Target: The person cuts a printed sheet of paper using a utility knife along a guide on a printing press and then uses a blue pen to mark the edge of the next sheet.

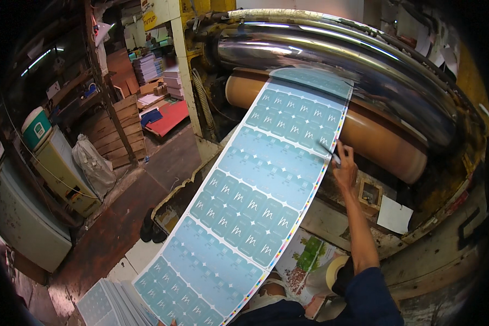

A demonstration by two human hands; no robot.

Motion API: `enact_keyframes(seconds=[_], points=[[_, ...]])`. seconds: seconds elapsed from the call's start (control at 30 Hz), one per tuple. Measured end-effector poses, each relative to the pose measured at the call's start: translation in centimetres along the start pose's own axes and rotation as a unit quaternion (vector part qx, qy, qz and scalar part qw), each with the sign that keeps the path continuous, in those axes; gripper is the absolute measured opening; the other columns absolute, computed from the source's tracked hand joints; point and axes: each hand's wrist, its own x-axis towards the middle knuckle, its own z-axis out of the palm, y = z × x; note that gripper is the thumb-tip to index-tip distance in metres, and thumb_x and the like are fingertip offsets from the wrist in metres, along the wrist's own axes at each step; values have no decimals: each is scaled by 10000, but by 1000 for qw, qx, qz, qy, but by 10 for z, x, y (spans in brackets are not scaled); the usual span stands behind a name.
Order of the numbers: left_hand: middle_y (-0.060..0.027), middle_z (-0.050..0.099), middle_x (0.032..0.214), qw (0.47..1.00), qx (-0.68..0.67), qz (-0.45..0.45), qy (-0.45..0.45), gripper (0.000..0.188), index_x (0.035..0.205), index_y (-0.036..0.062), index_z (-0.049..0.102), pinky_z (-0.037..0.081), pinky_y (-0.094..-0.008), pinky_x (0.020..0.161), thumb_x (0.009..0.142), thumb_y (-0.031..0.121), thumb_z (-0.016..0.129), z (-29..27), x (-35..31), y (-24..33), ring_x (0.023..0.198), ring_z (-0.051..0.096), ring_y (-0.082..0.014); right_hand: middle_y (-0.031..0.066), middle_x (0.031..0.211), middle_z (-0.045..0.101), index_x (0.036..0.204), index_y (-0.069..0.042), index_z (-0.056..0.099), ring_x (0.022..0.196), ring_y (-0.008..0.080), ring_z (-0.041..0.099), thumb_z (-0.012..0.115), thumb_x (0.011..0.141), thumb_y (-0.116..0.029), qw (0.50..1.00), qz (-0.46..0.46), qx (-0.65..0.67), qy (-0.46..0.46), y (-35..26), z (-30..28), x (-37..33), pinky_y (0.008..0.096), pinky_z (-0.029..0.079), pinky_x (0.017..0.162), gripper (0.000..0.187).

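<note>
A long printed sheet point(271, 154) in pale blue and teal, with rows of rounded cards, hangs from a shiny metal roller point(309, 57) down toward me. My right hand point(344, 168) is at the sheet's right edge, closed on a slim knife-like tool point(335, 158). The tool's dark, thin tip lies over the print; its exact kind is hard to make out. Of my left hand point(173, 323), only a fingertip shows at the sheet's lower end, and the other fingers are hidden. Beside that end lies a stack of similar printed sheets point(106, 307).
A brown roller point(386, 138) sits below the metal one. Under my right arm are a small wooden frame point(370, 194), white paper point(394, 215) and a roll point(334, 271). Leftward stand a cabinet point(65, 168) with a green cooler box point(36, 129), a white sack point(92, 163) and paper stacks point(148, 69).
</note>
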Motion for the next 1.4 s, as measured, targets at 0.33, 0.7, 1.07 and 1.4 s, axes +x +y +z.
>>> enact_keyframes(seconds=[0.33,0.7,1.07,1.4], points=[[-114,509,1306,982,140,-31,126,519,1405,-72,303,493,-302,850,958,85,515,-78,-16,-46,1038,517,-169,139,1074,676,1128,-122,670,873,361,659,622,679,5,943,-137,41,-302,-4,-50,40,433,541,797,469],[-113,593,1066,955,172,-58,235,467,1281,31,438,525,-368,823,879,76,672,-139,22,-57,926,597,-227,107,787,703,1012,-71,722,619,158,582,679,835,-109,913,-18,169,-371,-28,-95,80,311,462,606,187],[-30,645,890,951,250,-48,177,302,1136,56,571,380,-275,402,861,83,693,-243,76,-89,534,505,-105,25,563,590,1003,-64,735,449,56,477,674,842,-91,903,81,327,-265,-156,-93,-35,258,388,419,174],[-100,628,1073,981,112,108,117,438,1249,-12,524,499,-337,770,835,-14,668,-257,204,-150,921,594,-217,6,615,640,1051,-60,724,444,27,464,659,796,32,894,90,367,-242,-252,-99,-168,221,356,409,279]])
